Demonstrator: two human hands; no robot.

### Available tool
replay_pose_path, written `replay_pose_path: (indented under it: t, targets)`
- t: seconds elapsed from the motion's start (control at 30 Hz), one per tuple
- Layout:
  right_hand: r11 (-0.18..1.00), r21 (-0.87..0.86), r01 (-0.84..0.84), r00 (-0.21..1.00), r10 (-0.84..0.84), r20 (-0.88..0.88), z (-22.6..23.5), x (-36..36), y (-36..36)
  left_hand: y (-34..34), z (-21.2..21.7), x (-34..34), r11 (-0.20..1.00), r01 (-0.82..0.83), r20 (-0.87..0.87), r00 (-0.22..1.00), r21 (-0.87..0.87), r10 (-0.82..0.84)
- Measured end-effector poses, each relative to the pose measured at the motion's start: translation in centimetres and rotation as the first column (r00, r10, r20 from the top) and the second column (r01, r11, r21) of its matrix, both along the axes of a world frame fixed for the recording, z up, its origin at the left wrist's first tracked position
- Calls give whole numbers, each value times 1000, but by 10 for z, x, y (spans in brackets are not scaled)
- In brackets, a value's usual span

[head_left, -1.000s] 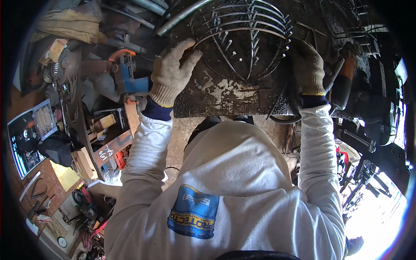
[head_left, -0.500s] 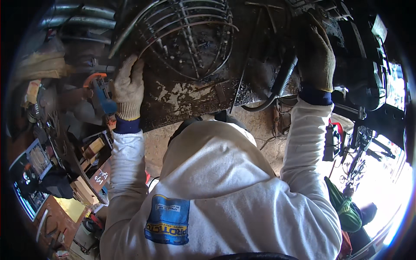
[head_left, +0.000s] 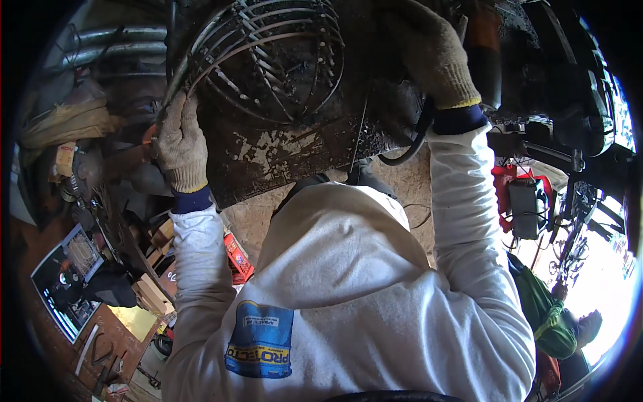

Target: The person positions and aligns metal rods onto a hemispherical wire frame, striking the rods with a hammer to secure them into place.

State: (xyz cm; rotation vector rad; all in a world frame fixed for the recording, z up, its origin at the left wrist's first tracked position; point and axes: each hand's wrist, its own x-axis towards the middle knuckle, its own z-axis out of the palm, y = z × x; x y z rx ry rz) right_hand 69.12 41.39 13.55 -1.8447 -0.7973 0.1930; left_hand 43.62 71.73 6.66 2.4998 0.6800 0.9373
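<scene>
A curved cage of welded metal rods (head_left: 258,50) lies on the dark, paint-flaked metal table (head_left: 261,151). My left hand (head_left: 182,141), in a knitted glove, has its fingers closed at the cage's near left rod ends. At the right, my gloved right hand (head_left: 439,60) is curled over the table, its fingertips lost in shadow. A thick black cable (head_left: 416,139) runs up under that wrist to the electrode holder, which the hand now covers. A thin rod (head_left: 358,134) stands between the cage and my right hand.
An orange and dark cylinder (head_left: 485,53) sits just right of my right hand. A red-and-grey machine (head_left: 527,208) stands lower right, near a person in a green sleeve (head_left: 556,331). Wooden blocks (head_left: 153,295) and a red box (head_left: 239,256) are at the left.
My right hand has moved left and over the black handle, which it now hides. The cage and my left hand appear shifted slightly left as the view moved.
</scene>
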Motion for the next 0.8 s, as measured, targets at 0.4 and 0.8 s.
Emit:
replay_pose_path:
  t: [0.4, 0.8]
  targets:
    - [961, -273, 43, 992, -9, 124, -37, -10, 21, 10, -8, -6, 1000, 9, -7, 1000, -13, -9]
    - [948, 314, 46, 933, 72, -354, -33, 14, 8, 10, -10, -7, 943, 107, -94, 992, 316, -81]
